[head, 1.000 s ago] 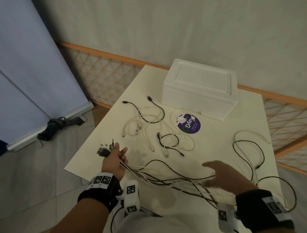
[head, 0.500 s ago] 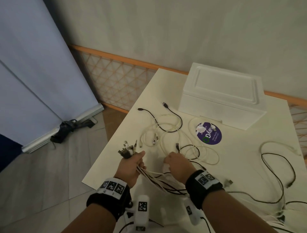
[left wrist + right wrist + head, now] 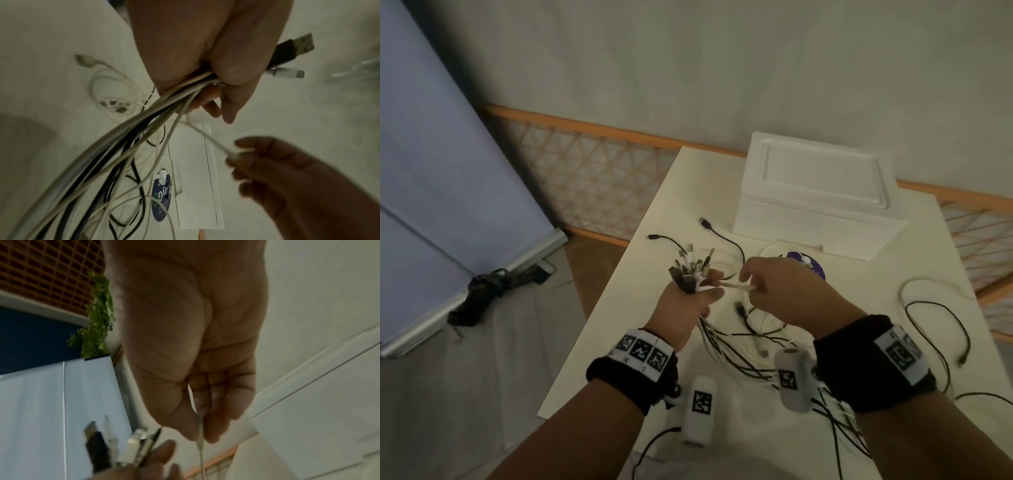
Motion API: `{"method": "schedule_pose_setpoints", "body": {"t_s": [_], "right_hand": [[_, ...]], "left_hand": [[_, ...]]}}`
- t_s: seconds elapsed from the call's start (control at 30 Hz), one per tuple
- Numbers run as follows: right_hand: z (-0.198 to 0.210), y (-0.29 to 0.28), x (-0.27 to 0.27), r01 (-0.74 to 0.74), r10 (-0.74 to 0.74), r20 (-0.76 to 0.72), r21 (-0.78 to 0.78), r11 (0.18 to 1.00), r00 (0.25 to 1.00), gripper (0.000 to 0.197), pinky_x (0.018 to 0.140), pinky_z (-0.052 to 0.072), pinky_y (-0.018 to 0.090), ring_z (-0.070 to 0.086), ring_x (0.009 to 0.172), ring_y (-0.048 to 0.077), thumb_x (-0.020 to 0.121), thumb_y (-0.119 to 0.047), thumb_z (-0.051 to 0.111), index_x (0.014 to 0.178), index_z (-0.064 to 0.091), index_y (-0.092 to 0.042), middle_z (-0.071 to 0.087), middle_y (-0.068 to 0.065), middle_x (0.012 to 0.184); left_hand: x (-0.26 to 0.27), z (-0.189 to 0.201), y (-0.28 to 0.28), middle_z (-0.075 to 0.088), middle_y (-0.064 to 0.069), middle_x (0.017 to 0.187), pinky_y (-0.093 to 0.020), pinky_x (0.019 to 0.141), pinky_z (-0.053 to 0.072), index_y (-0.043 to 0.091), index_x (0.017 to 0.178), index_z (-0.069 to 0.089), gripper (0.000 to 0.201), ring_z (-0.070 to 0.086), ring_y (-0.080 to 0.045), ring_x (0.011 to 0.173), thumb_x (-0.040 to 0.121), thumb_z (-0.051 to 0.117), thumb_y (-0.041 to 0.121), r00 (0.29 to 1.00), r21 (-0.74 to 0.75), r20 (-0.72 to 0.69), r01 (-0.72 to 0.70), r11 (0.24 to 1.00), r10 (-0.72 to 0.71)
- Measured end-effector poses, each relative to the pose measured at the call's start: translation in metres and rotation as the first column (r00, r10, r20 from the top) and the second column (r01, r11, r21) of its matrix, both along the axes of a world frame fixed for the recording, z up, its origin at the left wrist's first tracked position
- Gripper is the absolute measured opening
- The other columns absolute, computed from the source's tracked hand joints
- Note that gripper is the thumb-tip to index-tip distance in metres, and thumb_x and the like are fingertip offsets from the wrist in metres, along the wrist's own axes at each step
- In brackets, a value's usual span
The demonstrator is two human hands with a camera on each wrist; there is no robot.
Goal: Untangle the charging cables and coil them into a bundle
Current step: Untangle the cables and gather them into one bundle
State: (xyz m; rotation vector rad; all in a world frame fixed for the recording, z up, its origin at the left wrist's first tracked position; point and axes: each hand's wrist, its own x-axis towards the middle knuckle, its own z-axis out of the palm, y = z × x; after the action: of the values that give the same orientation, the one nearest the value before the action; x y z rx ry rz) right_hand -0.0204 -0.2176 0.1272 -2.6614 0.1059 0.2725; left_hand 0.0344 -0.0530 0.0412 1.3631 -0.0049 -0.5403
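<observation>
Head view: white table (image 3: pixel 893 342) fills the right half of the frame, with a white foam box (image 3: pixel 815 202) at its far side, lid on. Loose charging cables (image 3: pixel 935 329) lie over the tabletop: black and white loops to the right, a black one (image 3: pixel 722 236) near the box, more under the hands. A round purple sticker (image 3: pixel 816 270) is partly hidden behind the right hand.

Left hand (image 3: pixel 681 308): closed in a fist around a gathered bunch of cables (image 3: pixel 131 134). The plug ends (image 3: pixel 688 270) stick up and fan out above the fist; the cords trail down and toward the person, off the near table edge. Left wrist view confirms fingers wrapped round the cords, with a black USB plug (image 3: pixel 292 47) and a white plug (image 3: pixel 285 73) poking out beyond the fist.

Right hand (image 3: pixel 784 291): thumb and fingers pinch one thin white cable (image 3: pixel 736 285) just behind its plug end. Right wrist view shows the cord (image 3: pixel 200 426) running out between thumb and fingertips.

Key relation: the pinched cable lies roughly level, long axis left to right, its tip pointing at the left fist and all but touching the left thumb. The hands are just beside each other above the table. The right hand carries the cable; the left is the receiver.

Judgement: next step is to feed this end in among the held plugs. The left grip must loosen to admit it, so the held ends may slip. Several cables remain loose; no coiling yet.
</observation>
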Motion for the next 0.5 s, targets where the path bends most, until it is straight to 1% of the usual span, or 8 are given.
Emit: {"method": "schedule_pose_setpoints", "body": {"t_s": [0.1, 0.17, 0.2, 0.27, 0.33, 0.4, 0.47, 0.5], "right_hand": [[0.013, 0.000, 0.002, 0.046, -0.056, 0.090, 0.111, 0.993, 0.994, 0.021, 0.067, 0.049, 0.026, 0.061, 0.074, 0.013, 0.082, -0.012, 0.059, 0.101, 0.062, -0.021, 0.068, -0.003, 0.083], [0.011, -0.002, 0.003, 0.067, -0.086, 0.118, 0.151, 0.986, 0.989, 0.019, 0.067, 0.051, 0.026, 0.062, 0.072, 0.011, 0.081, -0.014, 0.061, 0.098, 0.063, -0.022, 0.068, -0.005, 0.081], [0.008, -0.003, 0.003, 0.074, -0.098, 0.121, 0.190, 0.979, 0.988, 0.016, 0.069, 0.054, 0.030, 0.063, 0.072, 0.011, 0.081, -0.017, 0.063, 0.096, 0.063, -0.023, 0.068, -0.005, 0.081], [0.000, -0.004, 0.004, 0.093, -0.134, 0.132, 0.277, 0.956, 0.982, 0.014, 0.073, 0.056, 0.037, 0.065, 0.075, 0.013, 0.081, -0.021, 0.068, 0.094, 0.063, -0.025, 0.069, -0.006, 0.083], [-0.007, -0.007, 0.002, 0.120, -0.202, 0.146, 0.439, 0.891, 0.968, 0.020, 0.075, 0.056, 0.041, 0.067, 0.077, 0.015, 0.077, -0.021, 0.073, 0.090, 0.061, -0.030, 0.069, -0.007, 0.084], [-0.011, -0.007, 0.001, 0.116, -0.271, 0.169, 0.608, 0.785, 0.948, 0.028, 0.069, 0.056, 0.041, 0.065, 0.076, 0.016, 0.073, -0.013, 0.071, 0.089, 0.058, -0.032, 0.067, -0.008, 0.090], [-0.017, -0.006, 0.000, 0.111, -0.315, 0.152, 0.725, 0.680, 0.937, 0.034, 0.062, 0.052, 0.035, 0.062, 0.076, 0.017, 0.069, -0.004, 0.057, 0.092, 0.057, -0.029, 0.064, -0.007, 0.098], [-0.021, -0.005, 0.001, 0.102, -0.304, 0.152, 0.726, 0.681, 0.941, 0.039, 0.062, 0.051, 0.031, 0.060, 0.077, 0.015, 0.068, -0.002, 0.052, 0.096, 0.056, -0.029, 0.061, -0.008, 0.100]], "left_hand": [[0.001, 0.007, -0.016, 0.068, 0.001, 0.083, -0.032, 0.061, 0.038, 0.026, 0.081, 0.075, 0.023, 0.043, -0.019, 0.063, 0.065, 0.074, 0.009, 0.990, 0.102, 0.078, 0.105, 0.989, -0.113], [0.002, 0.011, -0.024, 0.064, 0.004, 0.072, -0.034, 0.062, 0.038, 0.031, 0.075, 0.072, 0.018, 0.044, -0.017, 0.059, 0.059, 0.079, 0.024, 0.984, 0.139, 0.120, 0.113, 0.984, -0.130], [0.004, 0.013, -0.027, 0.062, 0.008, 0.067, -0.034, 0.063, 0.038, 0.032, 0.071, 0.071, 0.017, 0.046, -0.015, 0.057, 0.058, 0.081, 0.029, 0.979, 0.164, 0.143, 0.122, 0.979, -0.146], [0.005, 0.020, -0.032, 0.059, 0.013, 0.056, -0.030, 0.065, 0.038, 0.029, 0.065, 0.067, 0.015, 0.050, -0.005, 0.053, 0.066, 0.079, 0.021, 0.960, 0.182, 0.199, 0.161, 0.970, -0.197], [0.005, 0.025, -0.035, 0.057, 0.015, 0.051, -0.027, 0.062, 0.037, 0.026, 0.063, 0.062, 0.027, 0.050, 0.004, 0.050, 0.074, 0.074, 0.005, 0.946, 0.159, 0.230, 0.194, 0.968, -0.228], [0.005, 0.029, -0.038, 0.055, 0.016, 0.051, -0.026, 0.060, 0.036, 0.026, 0.066, 0.058, 0.022, 0.049, 0.002, 0.050, 0.071, 0.073, 0.011, 0.940, 0.145, 0.243, 0.208, 0.967, -0.238], [0.004, 0.030, -0.040, 0.052, 0.014, 0.054, -0.027, 0.058, 0.037, 0.025, 0.072, 0.059, 0.017, 0.046, -0.006, 0.052, 0.070, 0.074, 0.019, 0.949, 0.103, 0.239, 0.185, 0.977, -0.205], [0.003, 0.030, -0.041, 0.052, 0.013, 0.056, -0.028, 0.056, 0.037, 0.024, 0.076, 0.060, 0.015, 0.044, -0.010, 0.054, 0.074, 0.075, 0.019, 0.958, 0.074, 0.228, 0.164, 0.984, -0.177]]}}
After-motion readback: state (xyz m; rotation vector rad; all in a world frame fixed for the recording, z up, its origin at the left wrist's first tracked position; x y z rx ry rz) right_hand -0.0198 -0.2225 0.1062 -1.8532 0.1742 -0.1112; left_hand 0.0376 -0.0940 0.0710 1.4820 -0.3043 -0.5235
